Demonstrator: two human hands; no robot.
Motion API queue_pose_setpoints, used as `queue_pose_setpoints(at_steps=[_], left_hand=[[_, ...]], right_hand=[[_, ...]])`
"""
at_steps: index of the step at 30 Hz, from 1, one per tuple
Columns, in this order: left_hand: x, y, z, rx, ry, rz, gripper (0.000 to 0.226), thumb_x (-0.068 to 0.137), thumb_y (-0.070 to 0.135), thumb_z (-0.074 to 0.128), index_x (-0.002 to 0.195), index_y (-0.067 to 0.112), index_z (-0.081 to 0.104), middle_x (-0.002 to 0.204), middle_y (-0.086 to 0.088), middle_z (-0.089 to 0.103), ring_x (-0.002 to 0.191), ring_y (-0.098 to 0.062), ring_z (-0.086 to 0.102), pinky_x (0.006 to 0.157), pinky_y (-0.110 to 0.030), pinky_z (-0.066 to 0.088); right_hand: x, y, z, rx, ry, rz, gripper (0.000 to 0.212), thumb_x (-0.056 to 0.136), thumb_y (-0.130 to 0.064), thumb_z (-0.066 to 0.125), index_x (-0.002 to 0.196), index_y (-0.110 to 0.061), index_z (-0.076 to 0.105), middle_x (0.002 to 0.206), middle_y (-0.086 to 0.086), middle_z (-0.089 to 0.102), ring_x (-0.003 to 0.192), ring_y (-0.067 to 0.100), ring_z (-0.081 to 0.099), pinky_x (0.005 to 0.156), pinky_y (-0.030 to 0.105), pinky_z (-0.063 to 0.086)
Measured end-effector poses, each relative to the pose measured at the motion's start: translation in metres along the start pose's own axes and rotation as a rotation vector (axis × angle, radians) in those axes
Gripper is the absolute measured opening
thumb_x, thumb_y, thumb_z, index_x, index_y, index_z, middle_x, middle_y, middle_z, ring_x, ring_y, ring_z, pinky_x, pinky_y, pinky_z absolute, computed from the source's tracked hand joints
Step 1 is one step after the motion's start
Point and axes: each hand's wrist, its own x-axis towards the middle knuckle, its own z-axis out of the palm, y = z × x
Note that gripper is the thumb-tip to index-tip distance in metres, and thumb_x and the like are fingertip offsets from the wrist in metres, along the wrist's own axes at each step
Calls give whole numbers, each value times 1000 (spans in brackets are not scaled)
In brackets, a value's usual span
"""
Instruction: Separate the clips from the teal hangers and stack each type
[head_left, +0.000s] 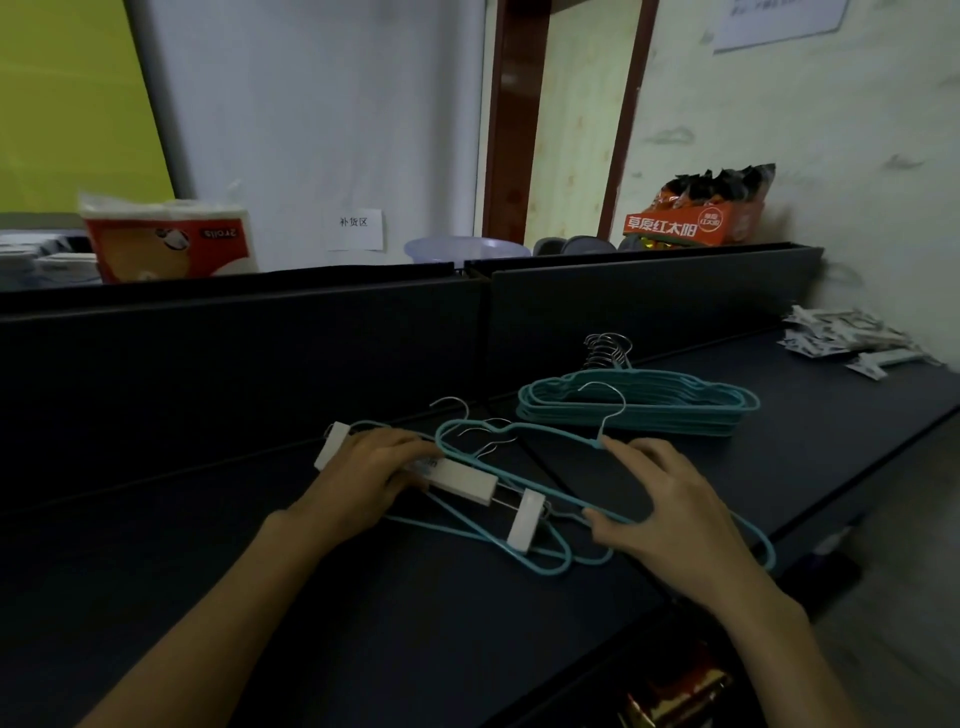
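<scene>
Left hand: the left hand (370, 470) lies on the white clip bar (457, 480), fingers curled over it in a loose grip, pinning it to the worktop (260, 597).
Right hand: the right hand (662, 512) is spread, fingertips on the top teal hanger (524, 486), thumb under its lower wire; it grasps nothing firmly.
Loose pile: several teal hangers overlap under both hands, their hooks (480, 434) crossing; a white clip (525, 519) sits on the bar's end.
Sorted stack: the stacked teal hangers (639, 402) lie just behind, apart from the pile.
Tangle risk: lifting the top hanger could, I judge, drag its neighbours, since the wires interlace.
Snag risk: the clip may catch a wire and snap shut on it.
Stack risk: a swung hook could knock the stacked hangers askew.
Edge risk: the pile's right end nears the worktop edge and could slide off.
</scene>
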Motion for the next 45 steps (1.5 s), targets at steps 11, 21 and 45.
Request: queue_pose_setpoints(at_steps=[11, 21, 45], left_hand=[[-2, 24, -20, 153, 212, 151, 38, 82, 33, 44, 110, 22, 66, 106, 0, 66, 98, -24, 62, 85, -45, 46], [5, 80, 12, 77, 211, 225, 34, 80, 19, 60, 114, 23, 64, 105, -2, 65, 96, -29, 60, 84, -46, 45], [37, 82, 28, 248, 175, -261, 39, 83, 27, 49, 119, 23, 62, 108, -1, 64, 99, -28, 59, 81, -46, 47]], right_hand=[[-29, -24, -22, -9, 99, 67, 74, 73, -52, 64, 140, -29, 40, 120, -16, 37, 113, 10, 42, 94, 40, 43], [-104, -6, -54, -135, 183, 262, 86, 63, -67, 52, 136, -21, 48, 117, -12, 39, 108, 13, 46, 91, 40, 46], [88, 141, -43, -86, -39, -54, 78, 71, -55, 66, 137, -20, 45, 129, -4, 43, 115, 22, 45, 100, 46, 39]])
